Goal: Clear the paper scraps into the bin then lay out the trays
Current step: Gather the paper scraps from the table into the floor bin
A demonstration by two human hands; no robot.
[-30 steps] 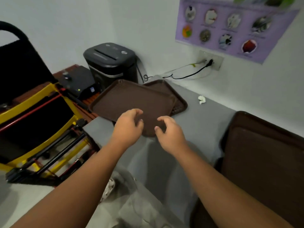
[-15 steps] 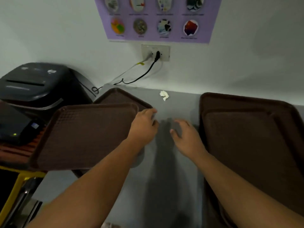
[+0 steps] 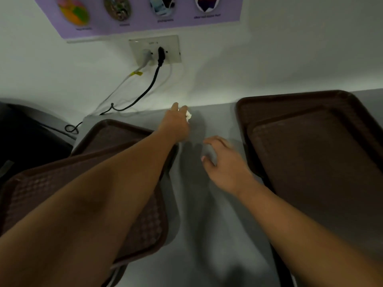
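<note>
- Two bare forearms reach out over a grey table [image 3: 207,235], and they fill most of the near ground.
- Under the left forearm lies a brown tray [image 3: 143,228] with a waffle-textured floor; its near corner hangs past the table edge, and the arm hides much of it.
- Beneath that one sits a second brown tray [image 3: 112,131], turned at an angle, its far end sticking out toward the wall.
- On the other side two more brown trays [image 3: 310,162] lie stacked, the upper one shifted toward the viewer, and they cover the right part of the table.
- Between the two stacks runs a bare grey strip, crossed by the shadows of the hands.
- The right hand [image 3: 226,162] hovers over that strip, palm down, fingers loosely spread and curled, gripping nothing.
- Farther out, the left hand [image 3: 175,123] is stretched near the wall, thumb and fingers pinched around a small white paper scrap [image 3: 189,116], which shows just past the fingertips at the back of the table.
- A dark machine [image 3: 24,131] stands at the far left, only partly in sight.
- On the pale wall is a socket plate [image 3: 155,50] with a black cable [image 3: 149,88] and a white one plugged in.
- Above it hangs a purple poster [image 3: 145,13] with round pictures.
</note>
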